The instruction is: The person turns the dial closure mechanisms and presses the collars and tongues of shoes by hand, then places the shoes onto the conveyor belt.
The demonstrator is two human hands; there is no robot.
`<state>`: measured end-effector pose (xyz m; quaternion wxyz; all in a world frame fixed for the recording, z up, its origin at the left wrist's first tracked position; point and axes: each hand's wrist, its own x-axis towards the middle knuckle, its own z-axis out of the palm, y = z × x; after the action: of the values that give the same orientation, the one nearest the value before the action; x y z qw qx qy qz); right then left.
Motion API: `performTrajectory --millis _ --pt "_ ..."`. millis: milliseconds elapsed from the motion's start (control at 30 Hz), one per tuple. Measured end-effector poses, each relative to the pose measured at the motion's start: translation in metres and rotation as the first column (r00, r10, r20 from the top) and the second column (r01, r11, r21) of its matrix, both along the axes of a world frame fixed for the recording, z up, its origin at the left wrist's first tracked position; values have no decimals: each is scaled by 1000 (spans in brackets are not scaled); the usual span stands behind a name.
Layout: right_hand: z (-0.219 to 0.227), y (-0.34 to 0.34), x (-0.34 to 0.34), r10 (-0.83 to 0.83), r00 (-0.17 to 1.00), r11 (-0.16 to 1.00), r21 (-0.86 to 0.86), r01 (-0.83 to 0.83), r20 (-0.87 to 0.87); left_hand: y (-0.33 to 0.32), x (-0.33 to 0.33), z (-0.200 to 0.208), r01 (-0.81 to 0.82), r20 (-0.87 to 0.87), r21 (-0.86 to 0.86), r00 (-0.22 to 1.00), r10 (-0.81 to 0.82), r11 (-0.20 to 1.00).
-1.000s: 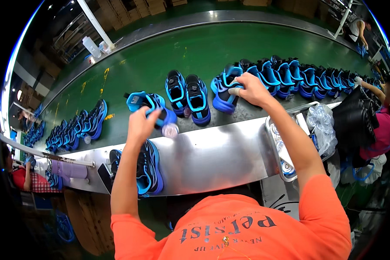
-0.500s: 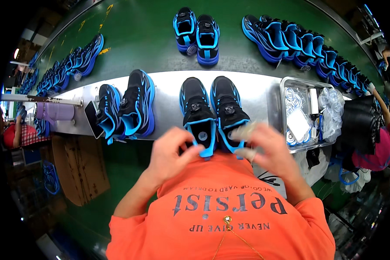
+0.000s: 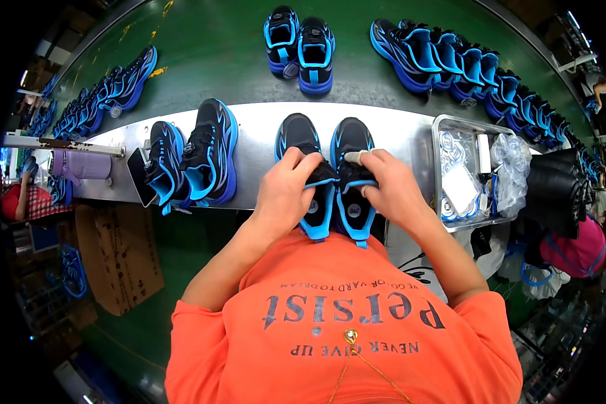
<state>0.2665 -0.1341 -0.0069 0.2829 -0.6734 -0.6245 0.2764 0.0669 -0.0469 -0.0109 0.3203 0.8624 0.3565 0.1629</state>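
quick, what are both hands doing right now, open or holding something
Left hand: closed, holding the left near shoe.
Right hand: closed, holding the right near shoe.

A shiny metal worktop stands above a green floor.

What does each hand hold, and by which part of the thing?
Left hand: the near left shoe, by its tongue. Right hand: the near right shoe, also at its tongue.
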Motion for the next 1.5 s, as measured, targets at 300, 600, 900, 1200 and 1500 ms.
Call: performTrajectory --millis 300,600,900,1200,1500 --pt "-11 -47 -11 199 953 970 94 -225 229 -30 -18 -19 185 -166 315 976 -138 931" --pt "-22 -40 -18 129 991 988 94 -125 -42 -22 -2 1 67 -188 215 982 -26 974" --pt "-15 -10 10 284 954 954 72 -291 93 -2 0 -7 -3 -10 187 1000 5 982" --pt "-9 6 19 310 949 950 -48 -307 64 -5 -2 -15 -139 -13 -50 990 138 989" --pt "-3 9 30 286 958 953 -112 -281 35 16 1 -31 14 96 -240 995 10 971"
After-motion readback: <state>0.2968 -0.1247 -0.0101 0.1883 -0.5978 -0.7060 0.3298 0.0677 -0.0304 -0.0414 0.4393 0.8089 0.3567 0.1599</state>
